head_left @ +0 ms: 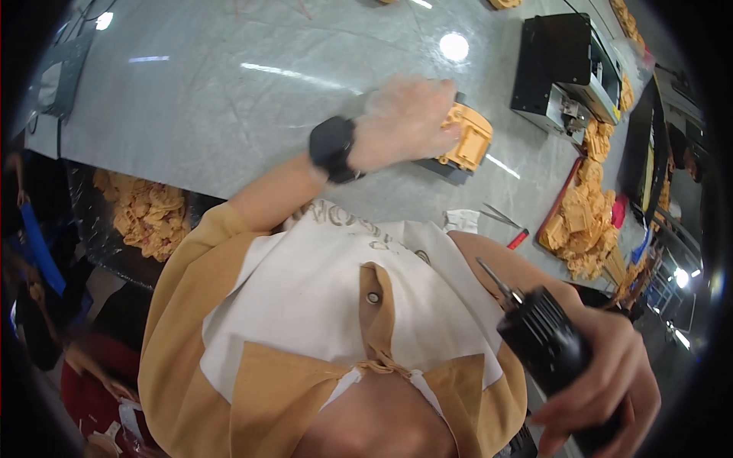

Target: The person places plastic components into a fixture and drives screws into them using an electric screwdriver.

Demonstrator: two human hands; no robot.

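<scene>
My right hand [595, 389] is wrapped round a black electric screwdriver [546, 336] at the lower right, its thin metal bit pointing up and to the left. My left hand [405, 122], with a black watch [332, 149] on the wrist, is over the grey table. Its fingers are blurred by motion and reach the left side of an orange plastic housing [472, 137]. That housing sits in a dark grey block-like holder [450, 169], partly hidden behind the hand. Whether the fingers grip the housing cannot be made out.
A black box-shaped machine [553, 69] stands at the far right. Several orange parts [584, 221] are heaped along the right edge, near red-handled tweezers [518, 238] and a white packet [462, 221]. More orange pieces [149, 214] fill a dark bag at left. Another person [99, 382] sits lower left.
</scene>
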